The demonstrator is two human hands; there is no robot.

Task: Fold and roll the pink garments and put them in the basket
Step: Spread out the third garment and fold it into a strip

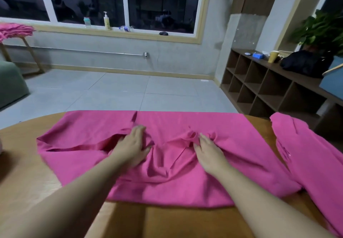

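No text or label is readable anywhere.

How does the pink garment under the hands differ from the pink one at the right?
The middle garment lies spread across the table, bunched where both hands press it; the right garment lies untouched, trailing off the table edge. The left hand and right hand rest only on the middle one. Both are the same pink.

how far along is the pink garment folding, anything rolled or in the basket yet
Early. Done: one pink garment lies spread across the wooden table, seemingly partly folded, nothing rolled. In hand: the left hand and right hand rest on its bunched middle, fingers fairly straight. Left: finishing the fold, rolling it, then the second pink garment at the right edge and a pink pile by the window. No basket is in view.
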